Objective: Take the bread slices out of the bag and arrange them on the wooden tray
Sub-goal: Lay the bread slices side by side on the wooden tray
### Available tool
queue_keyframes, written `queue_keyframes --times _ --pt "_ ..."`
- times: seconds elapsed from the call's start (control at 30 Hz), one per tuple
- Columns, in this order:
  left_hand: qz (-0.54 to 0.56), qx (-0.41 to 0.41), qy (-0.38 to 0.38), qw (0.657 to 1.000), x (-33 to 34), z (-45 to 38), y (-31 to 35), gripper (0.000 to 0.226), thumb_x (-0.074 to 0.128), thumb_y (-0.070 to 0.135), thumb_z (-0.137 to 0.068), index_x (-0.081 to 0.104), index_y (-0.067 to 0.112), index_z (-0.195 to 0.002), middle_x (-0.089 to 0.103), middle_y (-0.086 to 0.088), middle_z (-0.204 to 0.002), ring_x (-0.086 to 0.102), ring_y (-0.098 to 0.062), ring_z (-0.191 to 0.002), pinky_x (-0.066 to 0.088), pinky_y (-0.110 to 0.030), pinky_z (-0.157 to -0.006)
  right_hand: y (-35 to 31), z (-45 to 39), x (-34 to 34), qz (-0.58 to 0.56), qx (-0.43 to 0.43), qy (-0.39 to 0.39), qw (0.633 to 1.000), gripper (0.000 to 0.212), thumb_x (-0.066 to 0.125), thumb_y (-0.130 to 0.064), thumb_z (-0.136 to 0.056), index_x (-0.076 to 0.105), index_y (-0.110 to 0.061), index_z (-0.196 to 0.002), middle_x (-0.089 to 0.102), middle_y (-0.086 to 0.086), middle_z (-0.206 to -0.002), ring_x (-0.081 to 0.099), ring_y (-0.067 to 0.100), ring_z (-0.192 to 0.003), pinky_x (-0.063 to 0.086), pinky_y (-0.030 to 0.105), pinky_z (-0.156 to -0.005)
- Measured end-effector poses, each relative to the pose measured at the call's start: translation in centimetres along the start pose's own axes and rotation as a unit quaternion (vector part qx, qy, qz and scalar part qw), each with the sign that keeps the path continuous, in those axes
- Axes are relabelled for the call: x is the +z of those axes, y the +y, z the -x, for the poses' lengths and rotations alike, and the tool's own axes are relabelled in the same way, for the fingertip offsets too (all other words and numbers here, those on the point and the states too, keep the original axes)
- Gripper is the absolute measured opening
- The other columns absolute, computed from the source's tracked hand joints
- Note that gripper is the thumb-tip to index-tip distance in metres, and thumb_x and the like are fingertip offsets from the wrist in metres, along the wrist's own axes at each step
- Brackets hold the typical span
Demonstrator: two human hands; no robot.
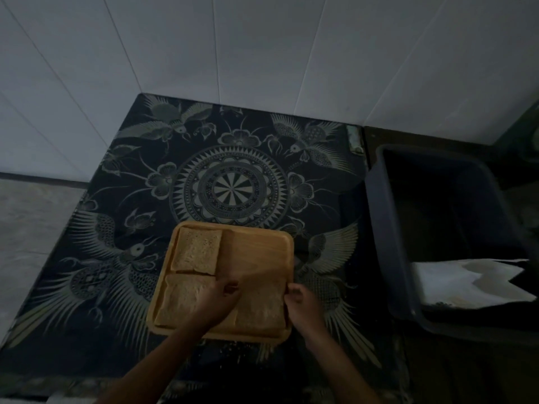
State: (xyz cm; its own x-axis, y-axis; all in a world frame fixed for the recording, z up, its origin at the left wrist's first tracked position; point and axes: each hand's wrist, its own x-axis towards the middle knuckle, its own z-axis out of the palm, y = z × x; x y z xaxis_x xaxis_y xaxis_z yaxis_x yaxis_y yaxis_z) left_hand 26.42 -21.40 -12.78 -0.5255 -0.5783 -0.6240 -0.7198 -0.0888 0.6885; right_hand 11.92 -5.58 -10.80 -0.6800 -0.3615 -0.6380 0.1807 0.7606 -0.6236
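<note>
A square wooden tray (262, 249) lies on the patterned cloth near the table's front. One bread slice (196, 250) rests in its far-left corner, another (178, 301) in the near-left corner. A third slice (262, 304) sits in the near-right corner. My left hand (215, 301) pinches that slice's left far corner, and my right hand (303, 307) pinches its right edge. The far-right quarter of the tray is bare wood. The bread bag (455, 284), white and crumpled, lies in the bin at the right.
A dark tablecloth (233, 185) with bird and mandala patterns covers the table. A dark plastic bin (388, 217) stands to the right of the table. White tiled walls rise behind. The scene is dim.
</note>
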Motion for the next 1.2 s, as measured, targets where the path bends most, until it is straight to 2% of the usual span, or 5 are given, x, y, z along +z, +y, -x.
queue_keyframes --times 0.43,0.63,0.77,0.9,1.2 --pt "0.062 -0.022 0.017 0.998 1.0 1.8 -0.9 0.024 0.074 0.006 -0.085 0.073 0.029 -0.093 0.077 -0.001 -0.093 0.073 -0.023 -0.088 0.059 -0.043 -0.081 0.7 0.5 1.0 0.000 0.010 -0.018 1.000 0.030 0.069 -0.025 -0.095 0.067 -0.018 -0.124 0.073 -0.001 -0.113 0.068 0.015 -0.102 0.057 0.038 -0.093" --pt "0.062 -0.044 0.000 0.997 0.4 2.4 -1.1 0.032 0.073 0.006 -0.087 0.073 0.013 -0.118 0.077 -0.009 -0.106 0.072 -0.026 -0.100 0.059 -0.045 -0.093 0.9 0.8 1.4 -0.014 0.031 -0.021 0.999 0.034 0.072 -0.028 -0.093 0.064 -0.022 -0.126 0.070 -0.002 -0.119 0.066 0.015 -0.108 0.056 0.038 -0.096" --pt "0.046 -0.040 0.026 0.998 0.3 2.6 -0.2 0.032 0.075 0.012 -0.084 0.075 0.015 -0.116 0.079 -0.002 -0.100 0.073 -0.011 -0.092 0.058 -0.027 -0.080 0.6 0.8 1.4 -0.038 0.043 -0.024 0.998 0.023 0.071 -0.028 -0.092 0.064 -0.030 -0.115 0.069 -0.003 -0.117 0.065 0.016 -0.108 0.055 0.044 -0.100" --pt "0.032 -0.030 0.024 0.999 0.1 2.3 1.0 0.028 0.075 0.015 -0.084 0.078 0.017 -0.111 0.080 0.000 -0.094 0.075 -0.014 -0.089 0.060 -0.037 -0.086 0.2 0.6 1.0 -0.087 0.068 -0.029 0.993 0.038 0.070 -0.027 -0.094 0.063 -0.019 -0.130 0.067 0.001 -0.128 0.064 0.020 -0.118 0.051 0.048 -0.107" --pt "0.091 -0.005 -0.020 0.996 -1.9 0.0 4.5 0.018 0.066 0.024 -0.093 0.078 0.027 -0.107 0.078 0.004 -0.099 0.074 -0.015 -0.093 0.060 -0.043 -0.091 -2.9 -1.7 -1.2 -0.148 0.043 -0.062 0.986 0.023 0.079 -0.030 -0.088 0.064 -0.032 -0.105 0.072 -0.005 -0.111 0.071 0.017 -0.102 0.061 0.039 -0.081"
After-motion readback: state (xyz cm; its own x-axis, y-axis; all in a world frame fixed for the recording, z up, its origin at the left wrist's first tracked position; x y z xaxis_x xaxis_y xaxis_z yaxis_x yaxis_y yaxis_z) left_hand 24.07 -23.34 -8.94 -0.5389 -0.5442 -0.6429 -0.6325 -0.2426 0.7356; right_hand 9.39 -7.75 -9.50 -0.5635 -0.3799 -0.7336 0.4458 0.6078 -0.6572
